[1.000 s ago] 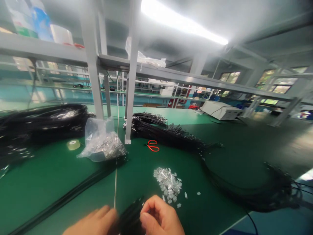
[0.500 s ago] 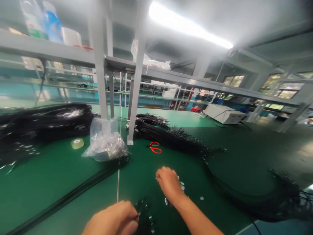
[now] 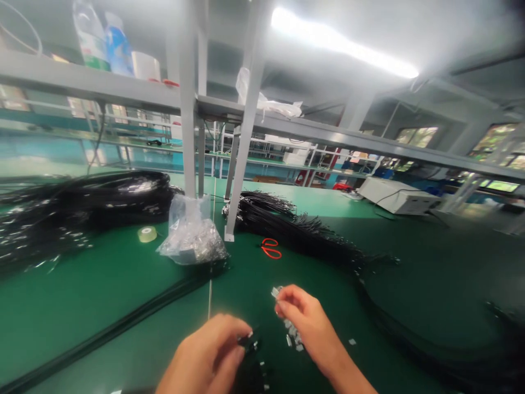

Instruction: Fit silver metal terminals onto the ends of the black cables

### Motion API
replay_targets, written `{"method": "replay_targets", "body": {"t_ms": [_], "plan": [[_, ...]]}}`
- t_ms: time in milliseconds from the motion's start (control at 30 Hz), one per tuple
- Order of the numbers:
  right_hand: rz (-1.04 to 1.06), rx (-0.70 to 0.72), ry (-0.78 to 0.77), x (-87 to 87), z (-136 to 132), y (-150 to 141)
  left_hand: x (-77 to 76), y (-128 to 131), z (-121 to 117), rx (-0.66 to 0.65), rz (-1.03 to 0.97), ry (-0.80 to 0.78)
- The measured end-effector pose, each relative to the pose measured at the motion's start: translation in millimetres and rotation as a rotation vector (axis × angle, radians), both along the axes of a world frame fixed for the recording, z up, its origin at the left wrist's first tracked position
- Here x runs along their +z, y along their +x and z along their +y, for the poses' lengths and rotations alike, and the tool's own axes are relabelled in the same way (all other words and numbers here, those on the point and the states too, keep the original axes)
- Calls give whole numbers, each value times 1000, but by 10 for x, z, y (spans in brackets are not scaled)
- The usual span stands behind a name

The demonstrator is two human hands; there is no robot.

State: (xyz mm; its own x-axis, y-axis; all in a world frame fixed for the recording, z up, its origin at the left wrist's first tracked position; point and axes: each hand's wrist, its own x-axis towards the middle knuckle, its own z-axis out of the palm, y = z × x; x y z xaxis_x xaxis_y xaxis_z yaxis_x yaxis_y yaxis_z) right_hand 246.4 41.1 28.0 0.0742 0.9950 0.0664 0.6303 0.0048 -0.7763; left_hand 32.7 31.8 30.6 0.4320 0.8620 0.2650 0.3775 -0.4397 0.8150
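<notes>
Between the thumb and fingers of my right hand [image 3: 301,314] is a small whitish plastic piece [image 3: 275,292], perhaps a connector housing. A small pile of similar pieces [image 3: 292,334] lies on the green table just under that hand. My left hand [image 3: 209,350], at the bottom centre, has thumb and fingers curled around the end of a thin black cable [image 3: 251,340] with a small light tip. Other dark cable ends with pale tips [image 3: 263,368] lie beside and below it, partly hidden by the hand.
A clear bag of small parts [image 3: 192,241] stands near the shelf post [image 3: 235,191], with a tape roll [image 3: 147,234] to its left. Red-handled scissors [image 3: 271,249] lie ahead. Black cable bundles [image 3: 303,235] spread behind and right. A white box-shaped device [image 3: 396,196] sits far right.
My right hand has turned and lifted from the pile, now showing a small whitish piece in its fingers. My left hand has moved slightly up and right. The view has shifted left.
</notes>
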Motion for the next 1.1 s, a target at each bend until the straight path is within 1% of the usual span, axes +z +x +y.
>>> {"method": "replay_targets", "body": {"t_ms": [67, 133, 167, 200, 300, 433, 600, 667, 733, 767, 867, 900, 933, 967, 1000, 1100], "plan": [[281, 55, -27, 100, -166, -111, 19, 22, -16, 4, 13, 56], [566, 92, -78, 150, -293, -207, 30, 41, -31, 13, 34, 115], [667, 99, -105, 157, -337, -242, 33, 48, -38, 17, 45, 132], [723, 103, -127, 155, -368, -268, 34, 52, -45, 16, 56, 143], [802, 102, -146, 128, -406, -301, 40, 51, -61, -12, 98, 145], [843, 105, -157, 80, -401, -296, 50, 37, -77, -27, 168, 133], [988, 145, -244, -29, -361, -271, 59, 23, -80, -40, 211, 145], [996, 148, -263, -26, -357, -268, 69, 17, -80, -44, 225, 135], [896, 137, -231, 30, -370, -274, 85, 15, -83, -45, 267, 120], [791, 133, -203, 73, -380, -280, 93, 15, -86, -40, 304, 113], [365, 147, -85, 203, -406, -304, 116, 25, -95, -15, 434, 105], [253, 167, -62, 231, -409, -313, 120, 29, -96, -12, 467, 105], [186, 180, -50, 245, -408, -325, 118, 33, -95, -18, 482, 103], [176, 192, -60, 246, -406, -337, 111, 34, -93, -28, 472, 99], [220, 195, -90, 234, -401, -351, 97, 32, -89, -35, 437, 91], [472, 159, -183, 158, -389, -397, 24, 9, -71, -2, 249, 34]]}}
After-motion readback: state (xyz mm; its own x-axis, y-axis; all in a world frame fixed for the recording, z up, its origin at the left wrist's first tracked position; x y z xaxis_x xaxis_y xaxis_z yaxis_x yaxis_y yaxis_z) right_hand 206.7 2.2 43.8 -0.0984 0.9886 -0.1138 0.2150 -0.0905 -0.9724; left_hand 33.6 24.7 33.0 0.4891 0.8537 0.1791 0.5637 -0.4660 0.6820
